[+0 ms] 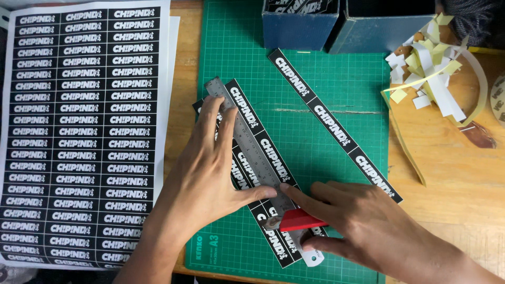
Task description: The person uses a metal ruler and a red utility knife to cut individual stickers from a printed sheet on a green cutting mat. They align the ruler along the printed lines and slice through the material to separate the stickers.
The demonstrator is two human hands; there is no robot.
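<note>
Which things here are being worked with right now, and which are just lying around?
In use: left hand pressing metal ruler on label strip; right hand with red cutter; green cutting mat.
Lying about: printed label sheet, paper scraps, blue boxes.

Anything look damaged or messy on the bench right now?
Yes. The green cutting mat has a long scuffed gash across its middle, under the loose label strip. Paper offcuts lie heaped on the wooden table to the right. The left hand pins the ruler; the right hand holds a red cutter.
</note>
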